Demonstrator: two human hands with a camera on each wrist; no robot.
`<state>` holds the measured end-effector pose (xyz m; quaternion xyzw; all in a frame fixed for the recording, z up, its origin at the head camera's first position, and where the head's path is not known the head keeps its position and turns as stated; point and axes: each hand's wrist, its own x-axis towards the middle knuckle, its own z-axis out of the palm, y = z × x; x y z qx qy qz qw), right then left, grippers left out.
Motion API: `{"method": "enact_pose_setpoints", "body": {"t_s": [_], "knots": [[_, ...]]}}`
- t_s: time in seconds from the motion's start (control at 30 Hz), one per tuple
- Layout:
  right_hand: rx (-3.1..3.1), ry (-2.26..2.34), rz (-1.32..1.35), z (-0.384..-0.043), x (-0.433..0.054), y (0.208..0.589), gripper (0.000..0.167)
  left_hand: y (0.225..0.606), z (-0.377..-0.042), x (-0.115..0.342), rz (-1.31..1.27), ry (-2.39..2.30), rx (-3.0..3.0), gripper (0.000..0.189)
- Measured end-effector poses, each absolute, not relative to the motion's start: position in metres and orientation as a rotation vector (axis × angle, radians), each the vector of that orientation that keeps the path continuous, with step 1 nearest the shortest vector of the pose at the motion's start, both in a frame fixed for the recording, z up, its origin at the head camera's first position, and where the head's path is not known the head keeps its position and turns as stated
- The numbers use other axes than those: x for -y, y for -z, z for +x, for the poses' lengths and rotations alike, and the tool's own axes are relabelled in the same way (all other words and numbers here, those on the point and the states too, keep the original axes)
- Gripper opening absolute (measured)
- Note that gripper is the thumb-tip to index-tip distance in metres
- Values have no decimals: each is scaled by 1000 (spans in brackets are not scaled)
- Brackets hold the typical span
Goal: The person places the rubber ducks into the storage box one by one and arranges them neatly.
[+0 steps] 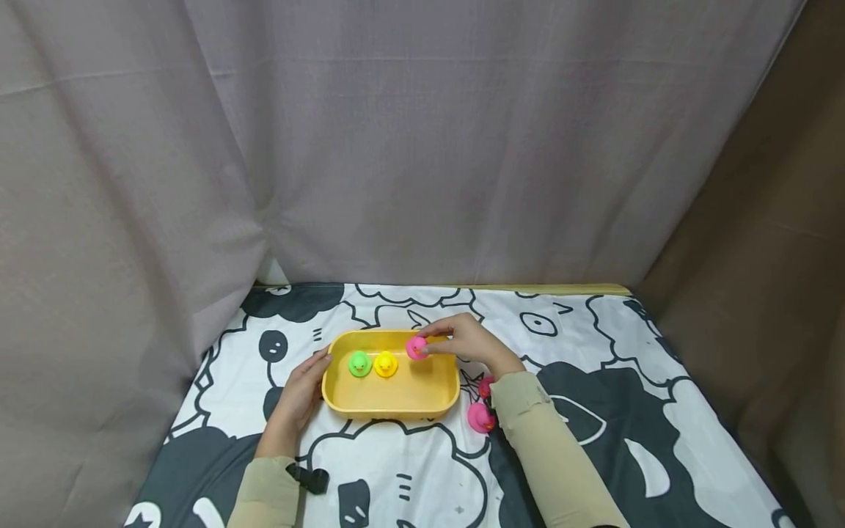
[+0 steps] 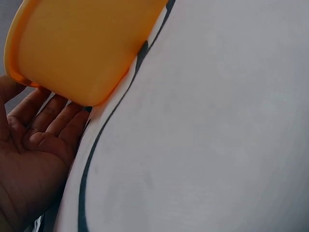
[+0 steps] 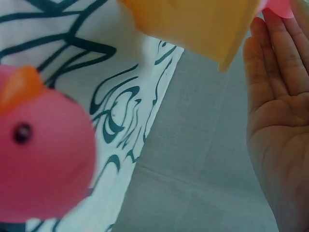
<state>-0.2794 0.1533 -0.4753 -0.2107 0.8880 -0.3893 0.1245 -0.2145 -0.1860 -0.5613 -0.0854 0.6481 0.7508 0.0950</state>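
The right hand (image 1: 470, 343) pinches a pink duck (image 1: 415, 348) toward the far right of the yellow tray (image 1: 422, 394); the left hand (image 1: 304, 389), fingers extended, touches its left end; green duck (image 1: 359, 364) and yellow duck (image 1: 386, 364) sit inside.

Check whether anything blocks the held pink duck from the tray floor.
Nothing visible does: the pink duck, pinched by the right hand, appears over a bare part of the tray; the green duck and yellow duck sit to its left.

Your tray (image 1: 422, 392)'s on the tabletop (image 1: 581, 323), two ducks (image 1: 359, 364) (image 1: 386, 364) side by side inside, two more (image 1: 480, 418) just right of it!
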Motion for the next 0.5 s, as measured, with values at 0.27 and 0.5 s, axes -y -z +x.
{"method": "enact_pose_setpoints", "body": {"t_s": [0.27,0.5], "knots": [[-2622,1162,-675,-280,-152,463,26,562,-214,185,-271,-2231,-1903,48],[-2529,1174,-678,-284,-138,480,26,560,-213,187,-287,-2212,-1899,48]]}}
